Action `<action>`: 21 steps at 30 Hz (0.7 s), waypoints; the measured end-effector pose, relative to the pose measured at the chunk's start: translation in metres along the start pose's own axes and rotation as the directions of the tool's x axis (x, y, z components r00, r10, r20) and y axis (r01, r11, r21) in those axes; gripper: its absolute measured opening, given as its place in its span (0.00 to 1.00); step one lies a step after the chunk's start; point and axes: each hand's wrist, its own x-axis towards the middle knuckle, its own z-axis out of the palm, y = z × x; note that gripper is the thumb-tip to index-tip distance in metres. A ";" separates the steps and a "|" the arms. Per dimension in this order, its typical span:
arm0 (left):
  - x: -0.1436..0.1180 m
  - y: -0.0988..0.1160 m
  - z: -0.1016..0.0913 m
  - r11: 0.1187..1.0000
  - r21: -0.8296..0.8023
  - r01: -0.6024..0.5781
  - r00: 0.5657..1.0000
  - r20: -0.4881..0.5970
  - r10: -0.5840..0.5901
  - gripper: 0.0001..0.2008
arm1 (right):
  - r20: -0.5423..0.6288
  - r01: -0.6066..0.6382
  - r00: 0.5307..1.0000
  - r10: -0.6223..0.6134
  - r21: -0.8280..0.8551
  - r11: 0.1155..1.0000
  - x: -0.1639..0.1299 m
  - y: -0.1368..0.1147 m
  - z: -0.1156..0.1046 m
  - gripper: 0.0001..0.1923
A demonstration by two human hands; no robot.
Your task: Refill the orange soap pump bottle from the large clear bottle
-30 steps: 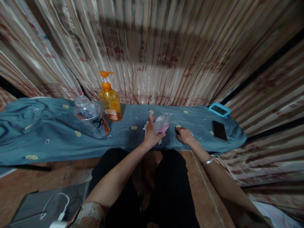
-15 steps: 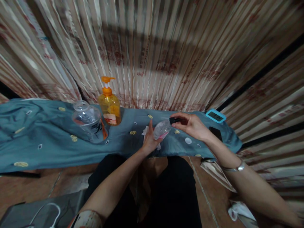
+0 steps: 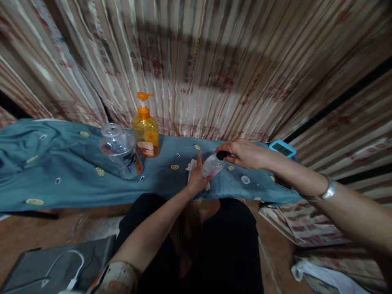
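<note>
The long bench draped in blue-green patterned cloth [image 3: 61, 179] leaves open room at its left end. The clear domed plastic jar [image 3: 119, 148] and orange pump-top soap bottle [image 3: 146, 131] stand well apart from the work. The small clear plastic bottle [image 3: 212, 165] tilts near the front edge, left hand [image 3: 197, 179] wrapped around it. The right hand [image 3: 241, 153] pinches the black screw cap [image 3: 222, 155] at its neck. Risk: a cross-threaded cap or loosened grip could drop the bottle over the edge.

Person is wearing black trousers [image 3: 226, 245], a short patterned red-and-white sleeve [image 3: 114, 277] on the left arm, a silver metal bangle [image 3: 326, 191] circling the right wrist; forearms showing bare.
</note>
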 end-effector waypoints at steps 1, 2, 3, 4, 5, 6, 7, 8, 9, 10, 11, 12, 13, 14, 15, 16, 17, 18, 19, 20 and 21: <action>0.000 0.001 0.000 1.000 0.004 0.001 1.000 -0.001 -0.001 0.57 | 0.008 -0.013 1.000 0.013 -0.027 1.000 0.001 0.000 0.001 0.13; -0.001 0.002 0.000 1.000 0.010 0.002 1.000 0.000 -0.002 0.57 | 0.011 -0.030 0.999 0.031 -0.054 0.998 0.001 -0.001 0.001 0.10; -0.001 0.003 0.000 1.000 0.017 0.005 1.000 0.004 -0.005 0.57 | 0.008 -0.051 0.999 0.052 -0.081 0.995 0.001 -0.001 0.002 0.09; -0.001 0.003 0.000 1.000 0.023 0.008 1.000 0.007 -0.008 0.57 | 0.001 -0.075 0.997 0.075 -0.107 0.991 0.001 -0.002 0.002 0.11; -0.002 0.004 -0.001 1.000 0.027 0.010 1.000 0.011 -0.010 0.57 | -0.006 -0.097 0.995 0.097 -0.129 0.987 0.000 -0.003 0.002 0.15; -0.002 0.005 -0.001 1.000 0.026 0.010 1.000 0.012 -0.010 0.57 | -0.013 -0.115 0.993 0.114 -0.145 0.983 -0.001 -0.004 0.002 0.18; -0.002 0.005 -0.001 1.000 0.022 0.007 1.000 0.012 -0.007 0.57 | -0.016 -0.126 0.992 0.125 -0.156 0.980 -0.002 -0.006 0.001 0.19; -0.002 0.005 -0.002 1.000 0.013 0.003 1.000 0.013 -0.004 0.56 | -0.015 -0.127 0.992 0.127 -0.160 0.979 -0.002 -0.007 -0.001 0.19; -0.001 0.004 -0.002 1.000 0.001 0.000 1.000 0.012 0.000 0.56 | -0.010 -0.120 0.993 0.120 -0.160 0.980 -0.003 -0.008 -0.003 0.19; -0.001 0.004 -0.002 1.000 -0.014 -0.003 1.000 0.010 0.003 0.57 | 0.000 -0.106 0.994 0.107 -0.157 0.982 -0.003 -0.010 -0.005 0.21; 0.000 0.003 -0.002 1.000 -0.028 -0.006 1.000 0.007 0.006 0.57 | 0.013 -0.091 0.995 0.094 -0.155 0.984 -0.002 -0.011 -0.007 0.24; 0.000 0.003 -0.002 0.999 -0.038 -0.009 1.000 0.002 0.009 0.57 | 0.029 -0.081 0.996 0.087 -0.155 0.985 -0.001 -0.012 -0.008 0.25; 0.000 0.002 -0.002 0.999 -0.038 -0.010 1.000 -0.004 0.010 0.58 | 0.047 -0.079 0.995 0.088 -0.159 0.984 0.000 -0.013 -0.009 0.22; 0.001 0.002 -0.002 1.000 -0.030 -0.009 1.000 -0.010 0.008 0.58 | 0.061 -0.087 0.993 0.099 -0.169 0.982 0.001 -0.015 -0.010 0.16; 0.001 0.002 -0.001 1.000 -0.012 -0.004 1.000 -0.011 0.004 0.58 | 0.069 -0.105 0.990 0.120 -0.182 0.978 0.003 -0.016 -0.011 0.13; 0.001 0.002 -0.001 1.000 0.011 0.003 1.000 -0.007 -0.003 0.57 | 0.073 -0.125 0.987 0.141 -0.195 0.973 0.004 -0.017 -0.012 0.14; 0.001 0.003 -0.001 0.999 0.036 0.010 1.000 -0.001 -0.009 0.57 | 0.076 -0.138 0.985 0.157 -0.206 0.969 0.005 -0.018 -0.012 0.17; 0.001 0.003 -0.001 0.998 0.060 0.013 1.000 0.007 -0.013 0.57 | 0.080 -0.142 0.984 0.162 -0.212 0.967 0.006 -0.019 -0.013 0.19; 0.001 0.004 -0.002 0.997 0.081 0.013 1.000 0.016 -0.014 0.56 | 0.088 -0.135 0.984 0.156 -0.214 0.968 0.006 -0.020 -0.014 0.18; 0.001 0.004 -0.002 0.995 0.096 0.009 1.000 0.024 -0.011 0.56 | 0.100 -0.121 0.984 0.145 -0.212 0.970 0.006 -0.021 -0.015 0.18; 0.001 0.004 -0.002 0.994 0.107 0.004 1.000 0.029 -0.007 0.56 | 0.116 -0.107 0.984 0.134 -0.210 0.972 0.006 -0.022 -0.016 0.19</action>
